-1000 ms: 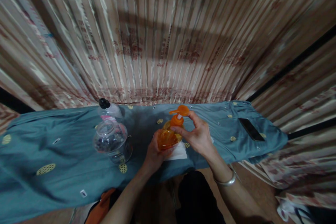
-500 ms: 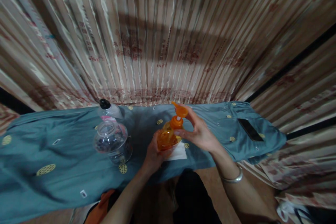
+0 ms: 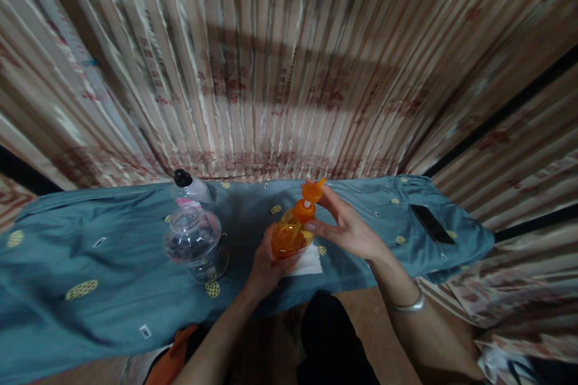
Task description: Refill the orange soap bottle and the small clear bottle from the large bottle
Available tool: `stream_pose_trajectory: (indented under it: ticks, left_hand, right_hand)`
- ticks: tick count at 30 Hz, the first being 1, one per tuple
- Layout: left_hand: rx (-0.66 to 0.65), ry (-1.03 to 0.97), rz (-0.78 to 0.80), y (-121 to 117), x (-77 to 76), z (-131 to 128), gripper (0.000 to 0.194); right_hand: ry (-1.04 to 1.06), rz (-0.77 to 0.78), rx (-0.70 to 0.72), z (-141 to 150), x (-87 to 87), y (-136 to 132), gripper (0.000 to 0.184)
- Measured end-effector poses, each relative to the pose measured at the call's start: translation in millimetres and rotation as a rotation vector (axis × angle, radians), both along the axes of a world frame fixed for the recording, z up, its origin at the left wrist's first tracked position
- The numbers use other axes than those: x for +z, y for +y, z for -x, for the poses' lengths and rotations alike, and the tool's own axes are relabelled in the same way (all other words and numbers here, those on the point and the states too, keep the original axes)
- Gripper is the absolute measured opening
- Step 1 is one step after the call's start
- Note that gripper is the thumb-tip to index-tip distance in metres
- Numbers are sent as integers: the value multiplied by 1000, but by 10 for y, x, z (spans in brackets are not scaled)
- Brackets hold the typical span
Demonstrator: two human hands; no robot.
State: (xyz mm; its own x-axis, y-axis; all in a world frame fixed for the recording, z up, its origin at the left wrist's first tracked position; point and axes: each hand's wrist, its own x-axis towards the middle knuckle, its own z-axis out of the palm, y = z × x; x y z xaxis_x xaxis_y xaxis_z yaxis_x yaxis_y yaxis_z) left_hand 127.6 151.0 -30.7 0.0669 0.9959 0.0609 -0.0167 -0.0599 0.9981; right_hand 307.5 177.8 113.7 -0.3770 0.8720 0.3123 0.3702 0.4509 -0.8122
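Observation:
A clear bottle of orange liquid (image 3: pixel 289 239) is in front of me, tilted slightly. Wrapped round its lower body from the left is my left hand (image 3: pixel 267 261). An orange pump head (image 3: pixel 312 192) tops the bottle, its spout pointing up and to the right. My right hand (image 3: pixel 345 222) grips at the pump from the right, the thumb by the orange collar and the fingers partly hidden behind the head. Beneath the bottle, a white tissue (image 3: pixel 307 261) lies on the cloth.
To the left stand a clear plastic jar (image 3: pixel 196 243) and, behind it, a clear bottle with a black cap (image 3: pixel 183 178). A dark phone (image 3: pixel 432 224) lies at the right on the blue-green cloth (image 3: pixel 126 252). A patterned curtain (image 3: pixel 280 72) hangs behind.
The pump's spout has swung from pointing left to pointing right, with my right fingers at it. The bottle and my left hand stay nearly in place.

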Motion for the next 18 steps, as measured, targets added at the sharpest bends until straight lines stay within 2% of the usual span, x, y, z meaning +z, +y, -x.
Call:
stream_pose_trajectory:
  ticks: [3,5,8,11,13,14,16,18]
  left_hand:
    - [-11,-20,-5,2,11,-6,75]
    - [-8,-18,-5,4,25,-6,76]
    - [-2,-5,0,5,42,-5,77]
    - [-10,-6,0,-1,45,-4,75]
    - [-17,-7,1,-6,39,-2,75]
    - [-18,-4,3,-8,36,0,75]
    - [-13,7,7,-8,30,5,74]
    - [-9,19,6,-4,27,8,73]
  right_hand:
    - [47,94,175,-64,32,57,43]
    - [73,90,147,-35,-29,71,35]
    - [127,15,-87,97,-233,20,28]
    - [180,-48,-356,219,-428,-60,34]
    - [170,-62,-408,233,-460,-83,43]
    - [150,-57,-377,216,-437,-81,47]
    - [102,-21,-227,144,-326,-52,57]
    - [106,22,-66,58,-177,-6,58]
